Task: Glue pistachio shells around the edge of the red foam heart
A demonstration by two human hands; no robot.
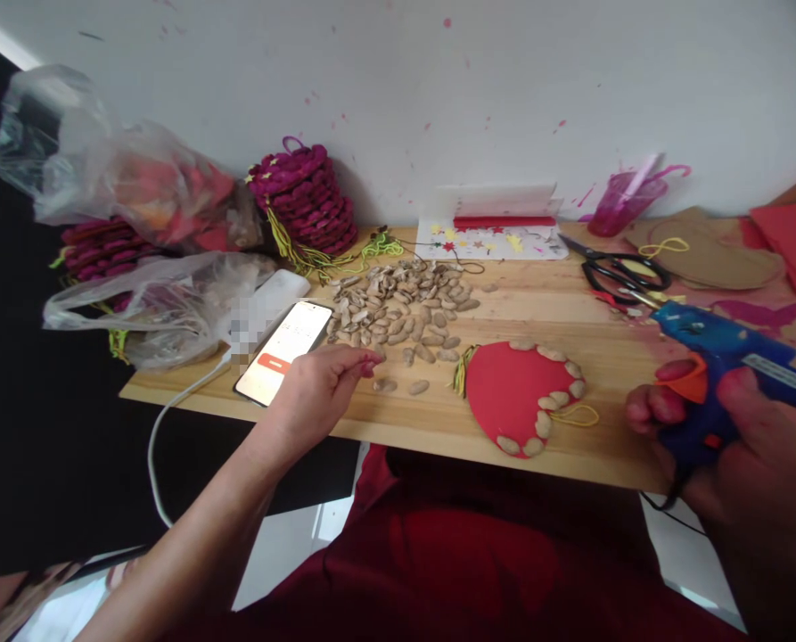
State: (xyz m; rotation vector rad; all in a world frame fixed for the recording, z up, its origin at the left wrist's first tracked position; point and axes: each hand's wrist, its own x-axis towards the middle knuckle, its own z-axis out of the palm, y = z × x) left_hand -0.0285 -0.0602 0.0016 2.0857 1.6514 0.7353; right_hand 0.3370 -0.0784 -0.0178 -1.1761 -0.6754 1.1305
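My right hand (745,446) grips a blue hot glue gun (718,343), fingers at its orange trigger, nozzle pointing left over the table. My left hand (317,392) is closed in a pinch beside the phone; whatever lies between its fingertips is too small to make out. Just beyond those fingertips spreads a pile of peanut shells (407,308), with a few loose ones nearer me. Between my hands lies a red heart-shaped card (504,392), peanut shells along part of its edge, a yellow loop at its notch and a yarn tassel at its tip.
A lit phone (283,352) and white power bank (274,299) with a cable lie left, near plastic bags (163,192) and a purple braided roll (307,201). Black scissors (618,267), a pink cup (621,205), brown cardboard (705,254) and red sheets (795,241) are at right.
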